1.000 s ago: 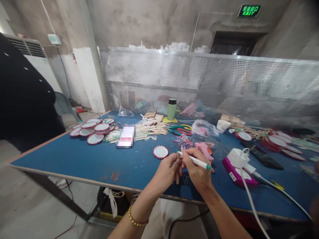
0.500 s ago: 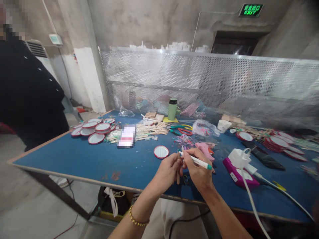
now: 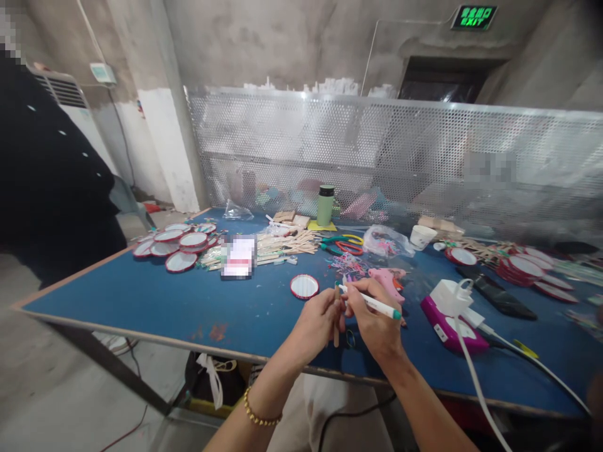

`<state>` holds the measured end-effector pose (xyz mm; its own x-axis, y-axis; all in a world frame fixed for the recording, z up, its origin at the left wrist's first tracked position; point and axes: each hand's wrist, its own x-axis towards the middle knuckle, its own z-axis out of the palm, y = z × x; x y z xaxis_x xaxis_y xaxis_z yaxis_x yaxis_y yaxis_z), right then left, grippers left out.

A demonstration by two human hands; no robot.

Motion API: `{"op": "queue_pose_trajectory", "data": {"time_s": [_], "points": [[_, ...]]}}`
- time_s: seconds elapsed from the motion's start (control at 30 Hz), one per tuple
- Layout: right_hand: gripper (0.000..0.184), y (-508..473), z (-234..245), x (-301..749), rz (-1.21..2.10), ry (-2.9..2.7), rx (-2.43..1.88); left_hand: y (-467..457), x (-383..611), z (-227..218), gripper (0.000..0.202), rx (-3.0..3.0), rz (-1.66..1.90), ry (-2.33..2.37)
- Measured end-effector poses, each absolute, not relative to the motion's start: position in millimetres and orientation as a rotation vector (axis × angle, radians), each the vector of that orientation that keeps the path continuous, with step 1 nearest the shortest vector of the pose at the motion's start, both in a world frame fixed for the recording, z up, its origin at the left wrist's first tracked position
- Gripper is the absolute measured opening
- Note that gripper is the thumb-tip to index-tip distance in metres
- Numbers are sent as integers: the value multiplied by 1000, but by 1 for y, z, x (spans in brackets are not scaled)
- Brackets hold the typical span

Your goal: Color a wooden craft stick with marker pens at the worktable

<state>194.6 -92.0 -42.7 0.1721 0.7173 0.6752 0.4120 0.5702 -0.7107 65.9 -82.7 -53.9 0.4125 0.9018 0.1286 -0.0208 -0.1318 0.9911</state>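
My left hand [image 3: 316, 325] is closed on a thin wooden stick [image 3: 336, 336], held upright just above the blue table [image 3: 188, 301]. My right hand [image 3: 374, 320] grips a white pen with a green cap [image 3: 374, 304], its tip at the top of the stick. A small round red-rimmed disc [image 3: 304, 286] lies on the table just left of my hands. A pink glue gun [image 3: 387, 280] rests right behind my right hand.
Red-rimmed discs [image 3: 176, 245] and wooden sticks [image 3: 282, 245] lie at the back left, more discs [image 3: 522, 267] at the right. A purple device with a white charger and cable [image 3: 452, 311], scissors [image 3: 342, 245], a green bottle [image 3: 325, 206] and a perforated metal screen [image 3: 400, 157] stand behind. A person in black [image 3: 47, 188] stands at the left.
My hands have barely moved; the pen has shifted slightly on the stick. The person in black at the left has shifted position.
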Motion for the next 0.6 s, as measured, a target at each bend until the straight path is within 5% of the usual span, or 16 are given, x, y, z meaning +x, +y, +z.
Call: {"op": "queue_pose_trajectory", "data": {"time_s": [0.6], "points": [[20, -92, -43, 195, 258, -1448, -1037, -82, 67, -56, 33, 1474, 979, 828]]}}
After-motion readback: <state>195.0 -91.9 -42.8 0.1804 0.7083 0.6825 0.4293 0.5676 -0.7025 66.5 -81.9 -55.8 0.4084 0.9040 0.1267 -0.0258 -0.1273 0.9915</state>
